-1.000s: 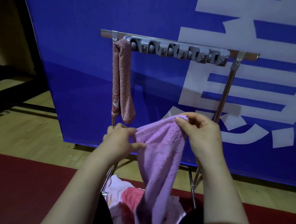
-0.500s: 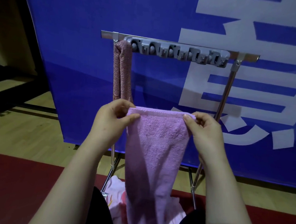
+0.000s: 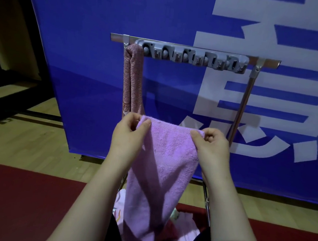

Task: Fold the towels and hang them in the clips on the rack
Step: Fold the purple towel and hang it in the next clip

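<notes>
Closest to us, low between our forearms, lies a pile of towels (image 3: 186,233) in pale pink and red, on the red mat (image 3: 26,195). The lower end of the lilac towel (image 3: 162,167) falls onto this pile. We hold this towel up in front of the rack (image 3: 242,107), below its top rail. Our left hand (image 3: 129,135) pinches the left top corner between thumb and curled fingers, and our right hand (image 3: 212,148) pinches the right top corner in the same way. The top edge is stretched between them and the cloth hangs down long and narrow.

Behind the hands, a folded pink towel (image 3: 132,81) hangs at the left end of the grey clip strip (image 3: 192,57), just beside the left post. The other clips along the strip hold nothing. Behind the rack stands a blue banner (image 3: 92,59) with large white characters, on a wooden floor (image 3: 21,139).
</notes>
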`<state>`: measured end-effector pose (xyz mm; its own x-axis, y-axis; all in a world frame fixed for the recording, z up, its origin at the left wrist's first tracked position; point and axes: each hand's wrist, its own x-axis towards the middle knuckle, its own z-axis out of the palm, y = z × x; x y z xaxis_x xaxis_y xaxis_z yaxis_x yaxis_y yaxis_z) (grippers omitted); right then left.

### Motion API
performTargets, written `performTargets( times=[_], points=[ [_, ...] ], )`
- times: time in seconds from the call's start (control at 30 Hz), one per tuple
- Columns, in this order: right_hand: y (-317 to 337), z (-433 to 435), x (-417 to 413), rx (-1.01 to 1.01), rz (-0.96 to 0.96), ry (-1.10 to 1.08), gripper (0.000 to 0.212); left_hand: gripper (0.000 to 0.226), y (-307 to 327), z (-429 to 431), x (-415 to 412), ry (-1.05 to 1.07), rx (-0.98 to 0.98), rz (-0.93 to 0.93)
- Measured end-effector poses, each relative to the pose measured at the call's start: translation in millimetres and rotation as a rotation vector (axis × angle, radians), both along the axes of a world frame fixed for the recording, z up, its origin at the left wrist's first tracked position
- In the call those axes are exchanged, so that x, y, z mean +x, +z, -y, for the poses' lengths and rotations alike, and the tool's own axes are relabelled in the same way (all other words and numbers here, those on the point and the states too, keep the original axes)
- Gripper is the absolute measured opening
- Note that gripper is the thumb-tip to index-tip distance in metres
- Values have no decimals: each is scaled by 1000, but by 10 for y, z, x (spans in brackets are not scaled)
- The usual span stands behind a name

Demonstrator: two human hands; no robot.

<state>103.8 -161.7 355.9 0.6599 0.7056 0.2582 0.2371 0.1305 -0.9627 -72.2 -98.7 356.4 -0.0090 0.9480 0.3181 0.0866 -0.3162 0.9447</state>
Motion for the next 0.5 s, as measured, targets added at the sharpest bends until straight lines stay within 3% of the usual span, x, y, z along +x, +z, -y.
performTargets(
  times=[0.1, 0.27, 0.5],
  points=[
    [9, -21, -150, 40, 9, -100, 11, 16, -10, 82, 153, 43, -29, 34],
    [55, -31, -380, 61, 42, -49, 15, 16, 58, 274, 364, -42, -5, 6],
    [115, -9, -402, 45, -310, 114, 16, 20, 104, 389, 391, -176, -58, 100]
  ],
)
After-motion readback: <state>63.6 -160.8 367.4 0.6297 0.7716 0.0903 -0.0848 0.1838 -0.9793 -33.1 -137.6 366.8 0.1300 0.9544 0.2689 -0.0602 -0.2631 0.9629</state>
